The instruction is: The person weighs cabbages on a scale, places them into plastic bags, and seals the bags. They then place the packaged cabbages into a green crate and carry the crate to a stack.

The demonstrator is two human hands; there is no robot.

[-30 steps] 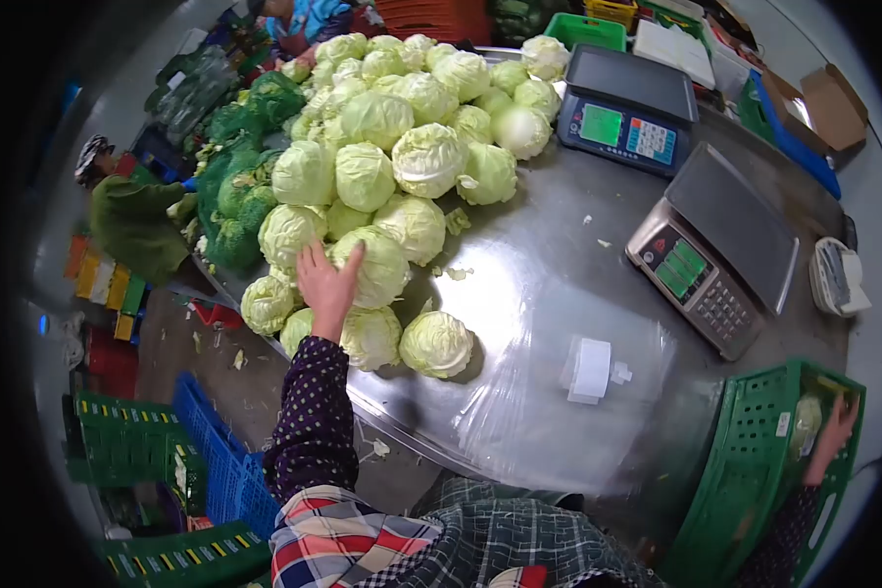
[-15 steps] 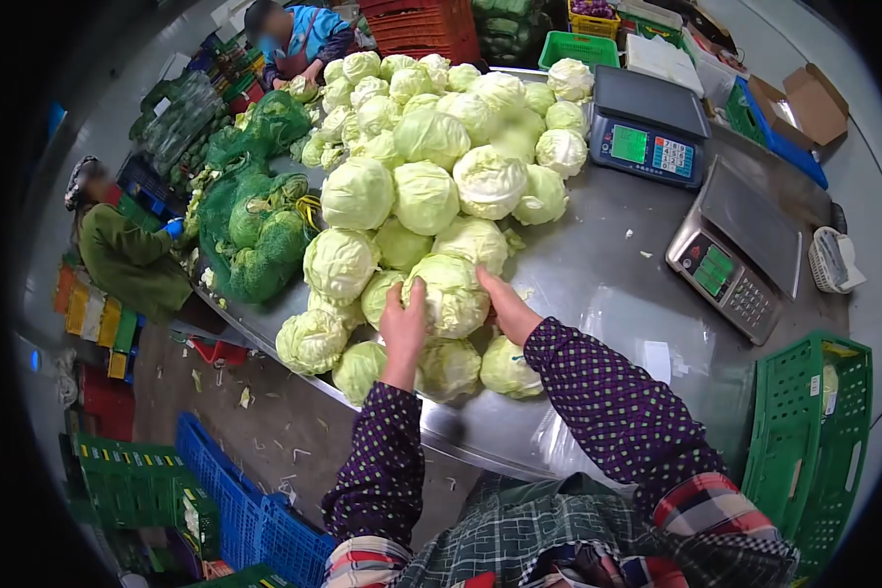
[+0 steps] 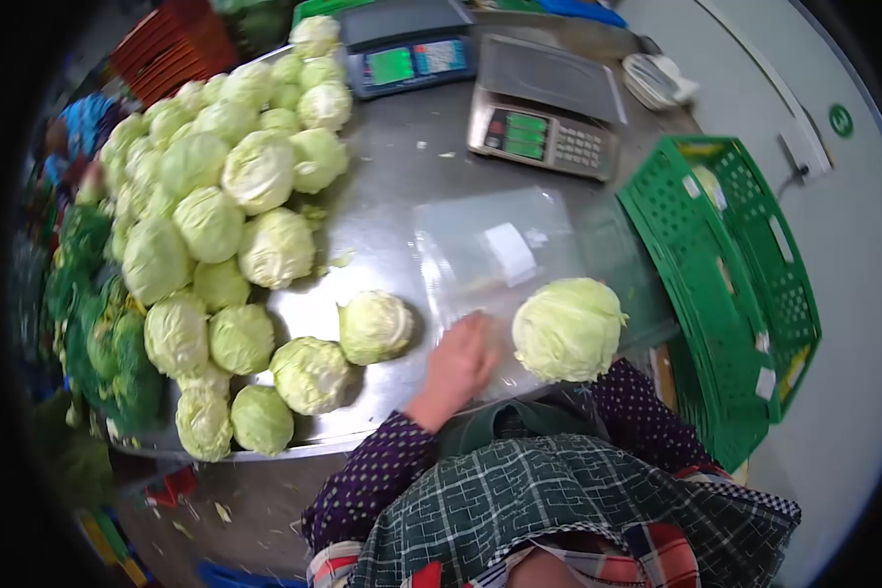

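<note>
A pale green cabbage (image 3: 568,330) rests on my right hand, which is hidden beneath it; only the purple dotted right sleeve (image 3: 647,412) shows. My left hand (image 3: 461,361) is just left of that cabbage, over the near edge of clear plastic bags (image 3: 490,245) lying on the metal table. Motion smears its fingers, so their grip does not show. A white slip (image 3: 511,254) lies on the bags. The closest other cabbage to my left hand is a single one (image 3: 375,326) on the table to its left.
A large heap of cabbages (image 3: 206,196) covers the table's left side, with green net bags (image 3: 108,343) beyond it. Two digital scales, a dark one (image 3: 407,44) and a silver one (image 3: 544,108), stand at the back. Green crates (image 3: 725,284) stand at the right.
My view has swung right. Both hands were around a cabbage at the heap; now a cabbage is on my right hand beside the crates, and my left hand has moved to the plastic bags.
</note>
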